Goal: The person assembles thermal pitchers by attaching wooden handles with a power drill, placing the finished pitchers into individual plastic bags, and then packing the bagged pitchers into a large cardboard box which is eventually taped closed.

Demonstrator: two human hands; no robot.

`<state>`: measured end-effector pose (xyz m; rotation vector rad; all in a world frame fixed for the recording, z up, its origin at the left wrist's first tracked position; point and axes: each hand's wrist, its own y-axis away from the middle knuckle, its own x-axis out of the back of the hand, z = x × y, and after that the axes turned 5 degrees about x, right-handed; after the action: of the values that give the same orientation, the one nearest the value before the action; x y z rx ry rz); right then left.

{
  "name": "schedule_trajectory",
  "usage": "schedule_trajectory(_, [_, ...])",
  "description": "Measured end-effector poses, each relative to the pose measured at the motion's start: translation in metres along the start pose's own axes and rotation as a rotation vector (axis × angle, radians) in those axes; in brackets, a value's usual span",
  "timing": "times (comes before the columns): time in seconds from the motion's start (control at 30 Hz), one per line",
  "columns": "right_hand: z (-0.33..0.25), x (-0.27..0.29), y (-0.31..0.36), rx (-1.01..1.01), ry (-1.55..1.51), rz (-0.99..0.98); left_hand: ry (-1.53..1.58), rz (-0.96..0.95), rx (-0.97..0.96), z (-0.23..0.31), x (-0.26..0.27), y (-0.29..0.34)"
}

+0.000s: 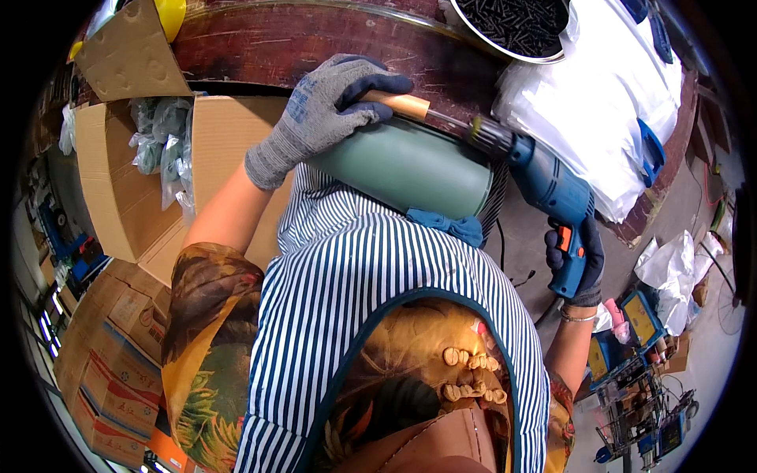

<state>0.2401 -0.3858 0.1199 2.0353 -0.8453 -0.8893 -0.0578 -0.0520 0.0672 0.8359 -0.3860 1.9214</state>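
My left hand (327, 106), in a grey glove with dark blue fingertips, is closed round a wooden handle (406, 103). A thin metal rod (448, 119) runs from this handle to the chuck of a blue power drill (552, 180). My right hand (587, 256), in a dark glove, grips the drill by its pistol handle, with a finger at the orange trigger. Below the handle and rod, a smooth green cylinder (410, 169) lies across my lap against the table edge. My left wrist is just over its left end.
A dark red worn table (252, 47) spans the far side. On it stand a round container of black screws (516, 24) and white plastic bags (587, 102) with blue-handled things. An open cardboard box (118, 181) holding bagged parts is at left; stacked cartons (118, 386) stand nearer.
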Motion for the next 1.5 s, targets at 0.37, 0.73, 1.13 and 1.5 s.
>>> schedule_trajectory(0.37, [-0.006, -0.013, -0.005, -0.093, 0.068, 0.035, 0.836, 0.117, 0.337, 0.017, 0.003, -0.01])
schedule_trajectory(0.73, [-0.002, -0.002, -0.024, 0.013, 0.128, -0.197, 0.868, 0.111, 0.357, 0.015, -0.005, -0.013])
schedule_trajectory(1.13, [0.104, 0.121, -0.01, 0.661, -0.25, -0.053, -0.513, 0.095, -0.103, 0.04, -0.015, 0.05])
schedule_trajectory(1.5, [0.029, 0.141, -0.063, 0.969, -0.705, 0.071, -0.998, -0.222, -0.022, 0.156, 0.085, 0.019])
